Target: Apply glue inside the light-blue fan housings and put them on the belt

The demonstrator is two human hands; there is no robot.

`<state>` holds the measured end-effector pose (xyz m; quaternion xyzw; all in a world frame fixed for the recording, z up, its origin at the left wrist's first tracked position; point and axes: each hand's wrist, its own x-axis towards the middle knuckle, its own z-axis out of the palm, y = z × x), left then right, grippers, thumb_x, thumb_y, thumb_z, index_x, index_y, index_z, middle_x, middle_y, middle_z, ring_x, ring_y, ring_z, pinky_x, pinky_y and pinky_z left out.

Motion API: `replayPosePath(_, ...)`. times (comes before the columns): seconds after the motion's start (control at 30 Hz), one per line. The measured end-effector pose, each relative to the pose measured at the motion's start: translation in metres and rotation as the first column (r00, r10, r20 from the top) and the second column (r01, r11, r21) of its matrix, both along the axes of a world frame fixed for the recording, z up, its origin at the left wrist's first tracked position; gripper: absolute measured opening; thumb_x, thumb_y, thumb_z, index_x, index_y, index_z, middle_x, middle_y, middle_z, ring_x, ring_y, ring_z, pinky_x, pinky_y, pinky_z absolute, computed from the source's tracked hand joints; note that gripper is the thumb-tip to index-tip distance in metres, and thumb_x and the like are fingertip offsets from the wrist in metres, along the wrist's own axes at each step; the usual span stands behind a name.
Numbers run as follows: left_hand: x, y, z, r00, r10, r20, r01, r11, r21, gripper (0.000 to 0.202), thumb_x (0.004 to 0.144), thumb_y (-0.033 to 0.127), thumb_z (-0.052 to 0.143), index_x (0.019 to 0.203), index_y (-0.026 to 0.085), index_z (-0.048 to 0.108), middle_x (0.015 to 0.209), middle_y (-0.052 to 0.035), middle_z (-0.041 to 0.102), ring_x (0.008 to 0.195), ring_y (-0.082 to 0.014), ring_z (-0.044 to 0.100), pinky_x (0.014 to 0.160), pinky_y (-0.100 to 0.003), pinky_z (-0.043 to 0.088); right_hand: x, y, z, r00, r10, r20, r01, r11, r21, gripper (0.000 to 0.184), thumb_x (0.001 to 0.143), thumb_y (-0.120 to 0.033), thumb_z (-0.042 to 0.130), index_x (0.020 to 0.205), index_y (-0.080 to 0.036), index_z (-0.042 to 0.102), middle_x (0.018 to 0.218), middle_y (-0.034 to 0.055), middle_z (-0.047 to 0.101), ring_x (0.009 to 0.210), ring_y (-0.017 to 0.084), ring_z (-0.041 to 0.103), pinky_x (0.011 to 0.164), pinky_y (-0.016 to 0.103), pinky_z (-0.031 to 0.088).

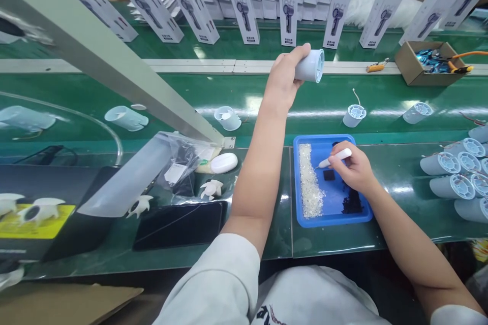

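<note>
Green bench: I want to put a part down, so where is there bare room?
Bare patches: between the blue tray and the clustered cylinders, beyond the right forearm; also between the left forearm and the cylinder just behind the tray. Crowded: that cluster, and around the plastic bag.

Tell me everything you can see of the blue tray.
The blue tray is a shallow rectangle with rounded corners and a raised rim, seemingly plastic. It lies flat on the dark green bench. Small clear-to-whitish pieces form a band along its left side; a dark square lies near the middle and a dark clump at lower right. The right hand, holding a white pen-like tool, is over it, hiding part; whether they touch is unclear.
</note>
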<state>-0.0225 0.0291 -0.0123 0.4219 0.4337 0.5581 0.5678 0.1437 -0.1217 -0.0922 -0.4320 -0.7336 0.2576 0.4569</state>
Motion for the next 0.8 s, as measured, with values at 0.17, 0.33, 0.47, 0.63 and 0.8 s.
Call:
replayPosePath(0.17,0.0,0.001,0.002,0.976,-0.017,-0.217,0.021,1.0,0.017,0.018,0.095,0.038,0.046,0.101,0.023,0.051,0.118,-0.0045,0.061,0.122,-0.0179,0.056,0.094,-0.026,0.053,0.0,0.001,-0.003,1.0,-0.007,-0.022,0.005,0.995,-0.099,0.013,0.086,-0.031,0.059,0.076,-0.024,0.054,0.067,-0.0002,0.06,0.064,0.016,0.058,0.061,0.032,0.047)
replayPosePath(0.33,0.0,-0.004,0.006,0.991,-0.058,-0.122,0.058,0.998,-0.005,0.013,0.096,0.033,0.044,0.097,0.021,0.048,0.124,-0.0047,0.058,0.122,-0.0159,0.055,0.092,-0.023,0.053,0.0,0.001,-0.001,1.0,-0.031,0.004,0.031,0.995,-0.093,0.013,0.086,-0.03,0.058,0.075,-0.024,0.053,0.067,-0.0002,0.059,0.061,0.015,0.056,0.058,0.03,0.045)
replayPosePath(0.47,0.001,-0.007,0.009,0.997,-0.07,-0.033,0.069,0.997,-0.014,0.012,0.095,0.03,0.049,0.09,0.02,0.048,0.114,-0.0048,0.06,0.118,-0.0158,0.057,0.091,-0.025,0.054,0.001,0.001,0.002,0.99,-0.111,0.092,0.107,0.993,0.046,0.016,0.083,-0.023,0.058,0.07,-0.024,0.048,0.064,-0.0017,0.055,0.055,0.012,0.049,0.054,0.029,0.04)
replayPosePath(0.63,0.003,-0.006,0.008,0.995,-0.093,-0.021,0.093,0.996,-0.008,0.013,0.094,0.028,0.05,0.086,0.018,0.049,0.106,-0.0052,0.06,0.117,-0.0187,0.059,0.092,-0.03,0.054,0.007,0.001,0.007,0.985,-0.103,0.139,0.089,0.99,0.107,0.017,0.081,-0.022,0.058,0.068,-0.024,0.047,0.064,-0.0015,0.053,0.056,0.013,0.048,0.055,0.029,0.04)
replayPosePath(0.8,0.002,-0.007,0.007,0.994,-0.09,-0.063,0.088,0.996,-0.035,0.012,0.093,0.031,0.052,0.09,0.021,0.046,0.118,-0.0063,0.06,0.118,-0.0188,0.059,0.088,-0.027,0.055,0.022,0.004,0.011,0.951,-0.309,0.025,0.304,0.946,0.113,0.026,0.081,-0.023,0.06,0.061,-0.024,0.043,0.055,-0.0025,0.05,0.052,0.014,0.045,0.054,0.031,0.038)
